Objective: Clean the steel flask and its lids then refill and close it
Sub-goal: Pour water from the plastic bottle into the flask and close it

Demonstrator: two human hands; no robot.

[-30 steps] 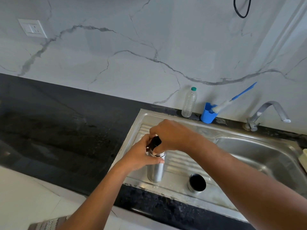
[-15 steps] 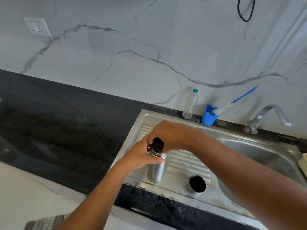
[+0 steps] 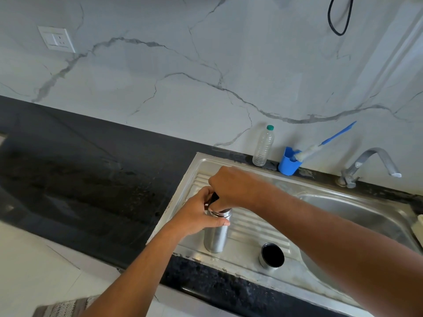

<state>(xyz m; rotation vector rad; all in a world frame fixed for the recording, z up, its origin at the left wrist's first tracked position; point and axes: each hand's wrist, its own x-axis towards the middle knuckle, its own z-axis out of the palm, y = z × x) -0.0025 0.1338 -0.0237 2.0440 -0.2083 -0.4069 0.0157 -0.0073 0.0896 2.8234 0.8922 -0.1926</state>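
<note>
Grips the steel flask (image 3: 216,236) with the left hand (image 3: 196,216), clasps its black stopper (image 3: 214,199) with the right hand (image 3: 233,188); risks toppling it on the ribbed drainboard (image 3: 251,227) through a hard twist.

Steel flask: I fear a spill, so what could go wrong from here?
The steel flask stands on the ribbed drainboard; a hard twist by the right hand on its black inner lid could tip it if the left hand slips. The outer lid lies near the right forearm and might get knocked.
</note>
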